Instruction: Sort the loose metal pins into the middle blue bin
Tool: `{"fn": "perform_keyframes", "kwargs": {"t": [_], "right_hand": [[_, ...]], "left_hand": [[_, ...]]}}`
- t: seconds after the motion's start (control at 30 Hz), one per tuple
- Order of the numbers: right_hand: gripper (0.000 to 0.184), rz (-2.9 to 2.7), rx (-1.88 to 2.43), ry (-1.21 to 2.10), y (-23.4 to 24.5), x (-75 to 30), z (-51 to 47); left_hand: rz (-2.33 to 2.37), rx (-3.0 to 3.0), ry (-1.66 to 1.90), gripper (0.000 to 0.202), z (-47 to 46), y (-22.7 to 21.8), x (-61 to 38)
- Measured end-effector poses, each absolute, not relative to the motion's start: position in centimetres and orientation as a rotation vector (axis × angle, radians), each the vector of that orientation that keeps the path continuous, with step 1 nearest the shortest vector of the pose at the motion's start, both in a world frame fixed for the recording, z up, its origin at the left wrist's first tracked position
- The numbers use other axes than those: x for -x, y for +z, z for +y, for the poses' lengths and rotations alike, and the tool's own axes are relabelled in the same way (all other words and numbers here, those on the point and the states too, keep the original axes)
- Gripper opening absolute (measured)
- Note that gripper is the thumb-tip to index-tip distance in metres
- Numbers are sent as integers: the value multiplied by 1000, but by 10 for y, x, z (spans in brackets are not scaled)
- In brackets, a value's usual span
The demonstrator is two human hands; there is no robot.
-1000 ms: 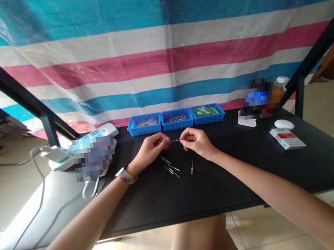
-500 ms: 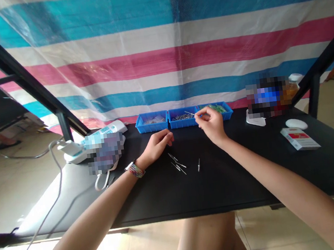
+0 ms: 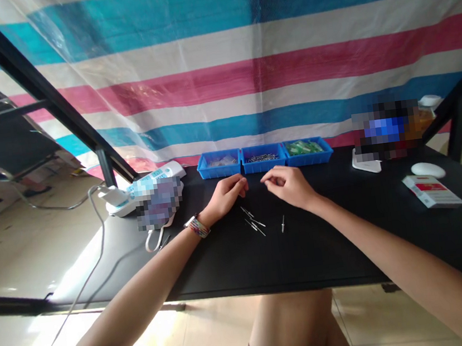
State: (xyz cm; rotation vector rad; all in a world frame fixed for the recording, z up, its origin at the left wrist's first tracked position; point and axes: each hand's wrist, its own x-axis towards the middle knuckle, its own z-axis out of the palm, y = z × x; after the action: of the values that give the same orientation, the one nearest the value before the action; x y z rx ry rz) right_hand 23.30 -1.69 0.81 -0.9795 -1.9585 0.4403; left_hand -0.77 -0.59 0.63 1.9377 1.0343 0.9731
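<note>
My left hand (image 3: 228, 194) rests over the black table with its fingers curled closed; whatever is inside them is hidden. Facing it across a small gap, my right hand (image 3: 290, 186) has thumb and forefinger pinched together. The thin blind rivet it gripped in the earlier frame can hardly be made out now. Between and below the hands lies a loose group of silver blind rivets (image 3: 255, 225). A single blind rivet (image 3: 283, 224) lies apart on the right. Behind the hands, the middle blue bin (image 3: 264, 166) holds many more of them.
A left blue bin (image 3: 219, 172) holds pale pieces, a right blue bin (image 3: 309, 159) green packets. Leftward are a power strip (image 3: 175, 170) with cables and a blurred item. A white-red box (image 3: 433, 191), a white oval object (image 3: 428, 170) and a bottle are rightward.
My right hand has come back from the bins toward me and closer to my left hand. The view has shifted slightly; the rivets on the table lie as before.
</note>
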Motion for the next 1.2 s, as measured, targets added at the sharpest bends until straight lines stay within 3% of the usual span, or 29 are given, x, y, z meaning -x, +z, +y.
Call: {"fn": "perform_keyframes", "kwargs": {"t": [0.13, 0.3, 0.63, 0.8, 1.2], "right_hand": [[25, -2217, 810, 604, 3, -211, -41], [42, -2428, 736, 436, 5, -199, -40], [22, -2549, 804, 54, 7, -213, -30], [31, -2597, 721, 71, 7, -215, -31], [9, -2569, 926, 209, 15, -230, -25]], "left_hand": [[1042, -1911, 1011, 46, -6, 6, 7], [1047, -1931, 1033, 41, -6, 7, 8], [1069, -1914, 1007, 42, -2, 5, 7], [1071, -1922, 997, 44, 0, 3, 8], [1075, -1915, 958, 44, -1, 3, 8]]}}
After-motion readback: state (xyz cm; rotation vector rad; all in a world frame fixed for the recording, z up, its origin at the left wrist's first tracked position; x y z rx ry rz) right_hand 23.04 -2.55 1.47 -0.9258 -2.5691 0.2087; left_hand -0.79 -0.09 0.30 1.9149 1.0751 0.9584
